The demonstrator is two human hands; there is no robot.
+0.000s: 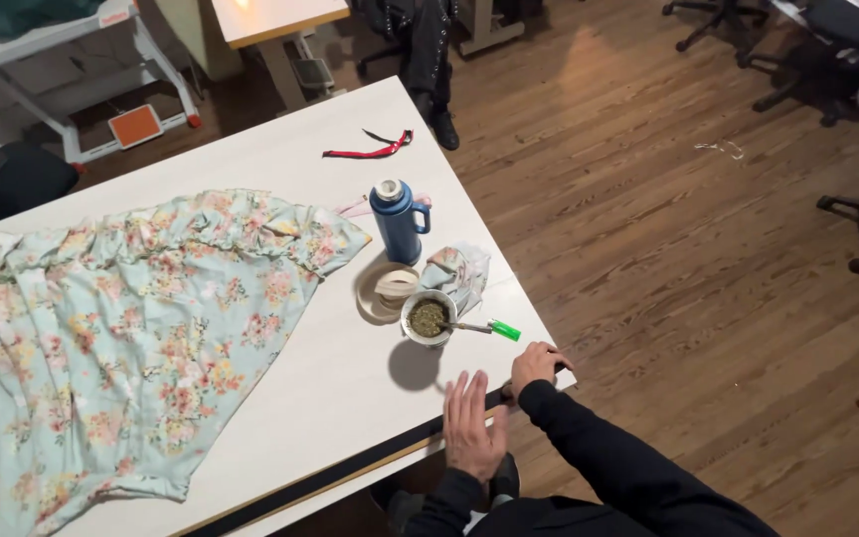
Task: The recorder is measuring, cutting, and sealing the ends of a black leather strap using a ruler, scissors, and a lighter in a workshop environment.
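Table [350, 398], white, with a dark strip along its near edge, is shown set at an angle to the wooden floor [668, 259]; its near right corner is where both hands are placed. Right hand [537, 365] is seen curled over that corner, gripping the table edge. Left hand [473, 426] is held open, fingers straight and together, its palm laid against the near edge just beside the right hand. Both arms are covered by dark sleeves.

Just beyond the hands a round cup [429, 318] filled with green herb is seen, with a metal straw tipped in green [494, 328] pointing right, toward the table's right edge. Behind it lie a roll of pale tape [387, 288], a crumpled floral cloth scrap [459, 273] and an upright blue flask [396, 219]. A red and black ribbon [375, 149] lies near the far corner.

Floral dress fabric [121, 338] is spread over the left half of the table, its long axis running from the far right down to the near left. A bare white strip is left between fabric and cup. Open floor extends to the right of the table; office chairs [827, 60] stand well apart at the far right.
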